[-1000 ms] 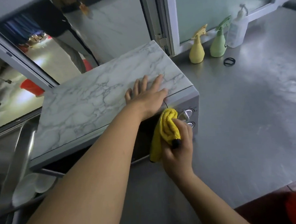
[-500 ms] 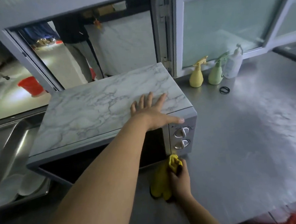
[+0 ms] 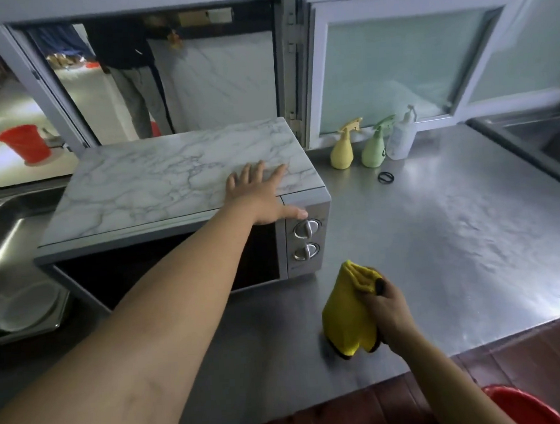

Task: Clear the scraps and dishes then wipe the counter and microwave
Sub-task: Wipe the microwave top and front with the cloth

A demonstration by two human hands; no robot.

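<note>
At the near right edge of the desk (image 3: 454, 250), our right hand (image 3: 389, 310) has its grip clamped round the bunched top of the yellow cloth (image 3: 347, 316); the cloth's lower end touches the steel just in front of the microwave (image 3: 178, 182). Further back, our left hand (image 3: 261, 196) lies flat w/ fingers spread on the microwave's marbled top, thumb over the front edge above the knobs (image 3: 306, 228). Far right, well apart: yellow spray bottle (image 3: 342, 150), green spray bottle (image 3: 373, 148), clear pump bottle (image 3: 400, 137). Dishes (image 3: 25, 309) sit in the sink at left. Risks, we think: a wide sweep may knock the bottles, or leaning could shift the microwave.
</note>
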